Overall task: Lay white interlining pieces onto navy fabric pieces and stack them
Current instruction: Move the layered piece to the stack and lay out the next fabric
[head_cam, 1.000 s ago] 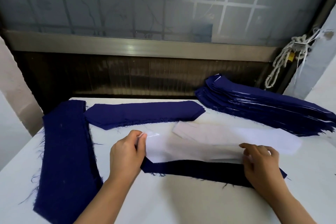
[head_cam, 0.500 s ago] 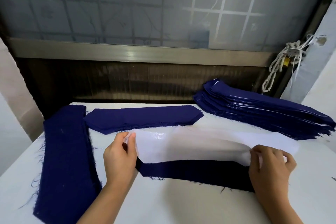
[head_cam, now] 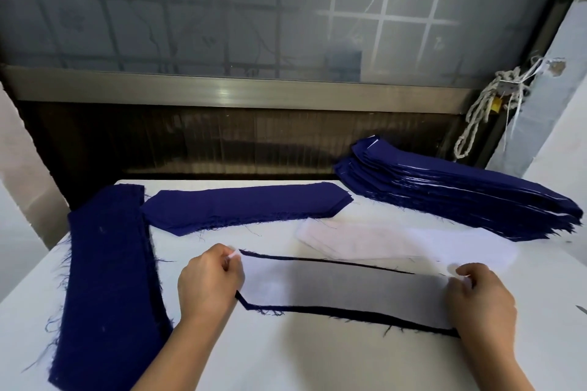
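— Pinching interlining [head_cam: 343,286] ends, left hand [head_cam: 208,282] and right hand [head_cam: 479,298], fingers [head_cam: 229,259] closed on its corners, spread over navy piece [head_cam: 320,311] mid-worktop [head_cam: 286,359].

— Advice: keep taut, match pointed ends, leave even navy margin, lower flat, smooth outward. Then onto stack [head_cam: 460,194], far right.

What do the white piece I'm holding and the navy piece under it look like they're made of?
White interlining piece: thin, likely nonwoven; semi-sheer, since the navy beneath greys it. Navy fabric piece: looks like matte woven cloth; loose threads fray from its near edge. Exact fibres cannot be told.
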A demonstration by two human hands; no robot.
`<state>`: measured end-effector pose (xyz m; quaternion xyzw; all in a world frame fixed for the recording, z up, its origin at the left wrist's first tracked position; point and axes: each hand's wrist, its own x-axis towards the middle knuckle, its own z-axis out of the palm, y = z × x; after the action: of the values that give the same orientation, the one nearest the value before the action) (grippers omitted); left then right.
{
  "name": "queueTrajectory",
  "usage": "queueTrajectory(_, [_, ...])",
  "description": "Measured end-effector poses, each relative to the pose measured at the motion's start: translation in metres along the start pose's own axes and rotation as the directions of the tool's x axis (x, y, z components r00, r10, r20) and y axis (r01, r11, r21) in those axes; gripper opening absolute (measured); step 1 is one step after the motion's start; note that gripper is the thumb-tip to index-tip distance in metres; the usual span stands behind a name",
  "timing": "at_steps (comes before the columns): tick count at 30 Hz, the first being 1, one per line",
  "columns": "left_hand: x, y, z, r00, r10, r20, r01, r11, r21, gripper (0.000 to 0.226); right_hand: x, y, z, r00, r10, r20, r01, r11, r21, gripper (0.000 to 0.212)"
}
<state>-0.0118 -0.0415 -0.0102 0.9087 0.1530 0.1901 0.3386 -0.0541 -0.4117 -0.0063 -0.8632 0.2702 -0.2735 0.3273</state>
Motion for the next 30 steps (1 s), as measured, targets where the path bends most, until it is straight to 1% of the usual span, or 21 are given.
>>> queueTrajectory(2, [0.000,0.001,0.000,1.000,0.018,0.004,-0.018,0.999,0.046,0.020,0.000,0.000,0.002,0.999,-0.041,-0.007,0.040,0.996,-0.078,0.014])
queueTrajectory(4, [0.000,0.002,0.000,0.999,0.031,0.011,-0.031,0.997,0.068,0.019,-0.001,0.000,0.004,0.997,-0.073,-0.016,0.071,0.990,-0.121,0.014])
queueTrajectory(11, [0.001,0.001,0.000,0.998,0.061,0.022,-0.063,0.990,0.125,0.017,0.001,0.004,0.006,0.995,-0.098,-0.034,0.090,0.977,-0.193,0.016])
queueTrajectory(14, [0.000,0.001,0.000,0.997,0.075,0.011,-0.075,0.989,0.124,0.008,0.002,0.004,0.007,0.994,-0.102,-0.030,0.093,0.974,-0.209,0.021])
queueTrajectory(15, [-0.001,0.002,0.000,0.997,0.080,-0.001,-0.079,0.989,0.121,0.011,0.002,0.005,0.007,0.993,-0.118,-0.030,0.109,0.971,-0.214,0.023])
queueTrajectory(18, [-0.002,0.003,-0.002,0.993,0.107,-0.042,-0.102,0.989,0.111,0.029,0.001,0.004,0.009,0.975,-0.219,-0.046,0.200,0.944,-0.262,0.033])
queueTrajectory(20, [-0.002,0.003,-0.002,0.990,0.131,-0.054,-0.124,0.984,0.126,0.030,0.001,0.001,0.011,0.948,-0.314,-0.055,0.285,0.911,-0.299,0.041])
queueTrajectory(21, [-0.002,0.003,-0.001,0.986,0.156,-0.053,-0.148,0.980,0.132,0.028,0.002,-0.002,0.013,0.931,-0.362,-0.042,0.334,0.894,-0.299,0.041])
queueTrajectory(23, [0.000,0.003,0.000,0.976,0.215,-0.038,-0.210,0.970,0.121,0.024,0.005,-0.012,0.018,0.899,-0.437,0.036,0.432,0.869,-0.240,0.033])
queueTrajectory(25, [0.000,0.003,0.001,0.957,0.290,-0.014,-0.287,0.953,0.100,0.023,0.009,-0.027,0.028,0.857,-0.497,0.138,0.513,0.848,-0.131,0.023])
queueTrajectory(28, [0.001,0.002,0.003,0.927,0.374,0.029,-0.375,0.922,0.098,0.029,0.016,-0.055,0.051,0.799,-0.546,0.250,0.567,0.824,-0.013,0.018])
queueTrajectory(30, [0.001,0.000,0.005,0.921,0.386,0.059,-0.390,0.914,0.112,0.032,0.021,-0.076,0.067,0.751,-0.579,0.316,0.596,0.801,0.052,0.014])
